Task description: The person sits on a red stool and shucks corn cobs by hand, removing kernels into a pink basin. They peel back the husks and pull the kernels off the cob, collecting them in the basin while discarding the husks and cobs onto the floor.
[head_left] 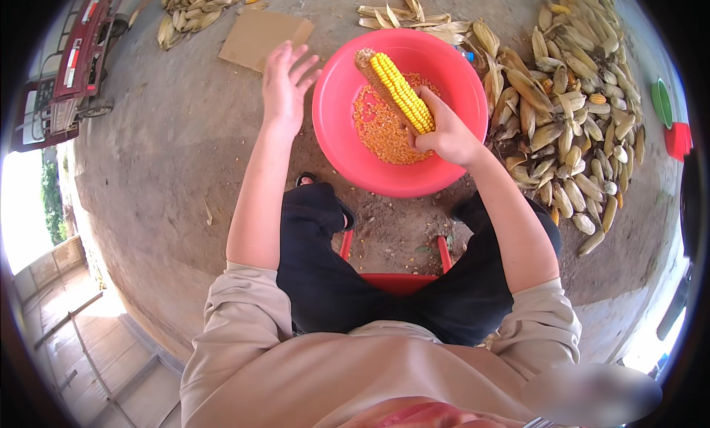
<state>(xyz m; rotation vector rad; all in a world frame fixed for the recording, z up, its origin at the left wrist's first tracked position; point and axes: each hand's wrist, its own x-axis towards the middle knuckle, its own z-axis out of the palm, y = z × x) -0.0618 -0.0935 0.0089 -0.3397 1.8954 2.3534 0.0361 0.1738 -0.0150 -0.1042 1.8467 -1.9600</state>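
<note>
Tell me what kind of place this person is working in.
Probably a farmyard or rural work area: a bare concrete floor, a big pile of unhusked corn ears, and a red basin of loose kernels under the cob held by the right hand.

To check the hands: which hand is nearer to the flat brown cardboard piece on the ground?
Left. The left hand hovers open beside the flat brown cardboard piece; the right hand holds a yellow corn cob.

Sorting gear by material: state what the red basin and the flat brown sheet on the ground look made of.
Red basin: probably plastic, judging by its uniform bright colour, smooth slightly glossy wall and thin moulded rim.
Flat brown sheet: likely cardboard, matte tan, stiff, with straight cut edges.
</note>
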